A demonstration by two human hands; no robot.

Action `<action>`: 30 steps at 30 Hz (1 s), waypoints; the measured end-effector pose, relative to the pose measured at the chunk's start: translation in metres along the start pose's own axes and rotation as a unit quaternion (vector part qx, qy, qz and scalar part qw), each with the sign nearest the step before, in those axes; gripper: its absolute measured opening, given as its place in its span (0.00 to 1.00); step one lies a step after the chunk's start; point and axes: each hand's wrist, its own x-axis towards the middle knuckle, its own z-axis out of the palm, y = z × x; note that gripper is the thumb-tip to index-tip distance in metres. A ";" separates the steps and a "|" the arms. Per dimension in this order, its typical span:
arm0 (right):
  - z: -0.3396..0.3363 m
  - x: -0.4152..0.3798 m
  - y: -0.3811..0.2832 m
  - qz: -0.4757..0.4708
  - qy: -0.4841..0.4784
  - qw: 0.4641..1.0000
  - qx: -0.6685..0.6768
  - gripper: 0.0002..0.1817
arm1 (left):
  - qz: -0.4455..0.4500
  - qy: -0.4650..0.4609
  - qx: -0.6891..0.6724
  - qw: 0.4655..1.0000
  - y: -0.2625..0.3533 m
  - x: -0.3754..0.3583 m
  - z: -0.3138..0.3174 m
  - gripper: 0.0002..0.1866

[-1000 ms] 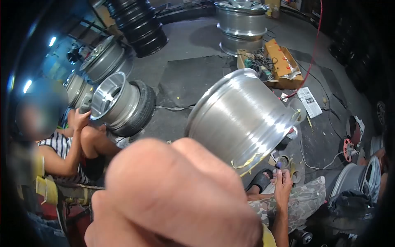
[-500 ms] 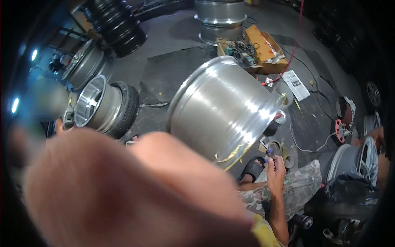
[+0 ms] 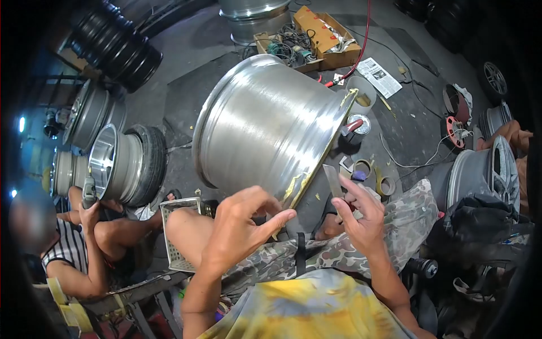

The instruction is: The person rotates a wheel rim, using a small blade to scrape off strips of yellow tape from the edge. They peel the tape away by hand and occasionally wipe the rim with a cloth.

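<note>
Head view. A large bare-metal wheel rim [image 3: 265, 127] lies on its side at the centre, barrel toward the viewer, its near lip smeared with yellowish filler [image 3: 297, 186]. The left hand [image 3: 240, 226] is raised just below that lip with fingers loosely curled and thumb extended; its fingertips [image 3: 282, 217] reach toward the smeared edge, and whether they touch it cannot be told. It grasps nothing visible. The right hand [image 3: 358, 217] is closed around a flat metal putty knife [image 3: 333, 181], blade pointing up just beside the rim's lip. Both forearms rise from a lap in camouflage shorts [image 3: 406, 226]; a yellow shirt [image 3: 305, 308] fills the near edge.

On the floor right of the rim: rolls of tape [image 3: 375, 175], an open tin [image 3: 358, 124], and a pale plastic cup [image 3: 361, 93]. Farther off: a cardboard box [image 3: 322, 34] of wires, a newspaper sheet [image 3: 379, 76], and a red cable [image 3: 367, 28].

At left, another person in a striped top [image 3: 68, 248] sits with one hand [image 3: 89, 212] holding a tool against a tyre-mounted rim [image 3: 127, 164]. A white plastic basket [image 3: 178, 237] stands between the two people. Further rims stand at far left [image 3: 90, 116] and at right [image 3: 491, 175].
</note>
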 end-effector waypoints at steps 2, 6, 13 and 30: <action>0.001 0.009 -0.003 -0.037 -0.023 0.999 -0.030 0.25 | -0.042 0.012 0.042 0.998 -0.011 -0.009 0.013 0.14; 0.003 0.017 -0.003 -0.078 -0.038 0.996 -0.023 0.28 | -0.063 0.017 0.070 0.995 -0.021 -0.018 0.025 0.16; 0.002 0.021 -0.010 -0.108 -0.057 0.989 -0.084 0.27 | -0.070 0.015 0.053 0.996 -0.030 -0.025 0.039 0.12; -0.001 0.018 -0.013 -0.104 -0.045 0.989 -0.092 0.25 | -0.037 0.090 0.000 0.995 -0.037 -0.023 0.055 0.10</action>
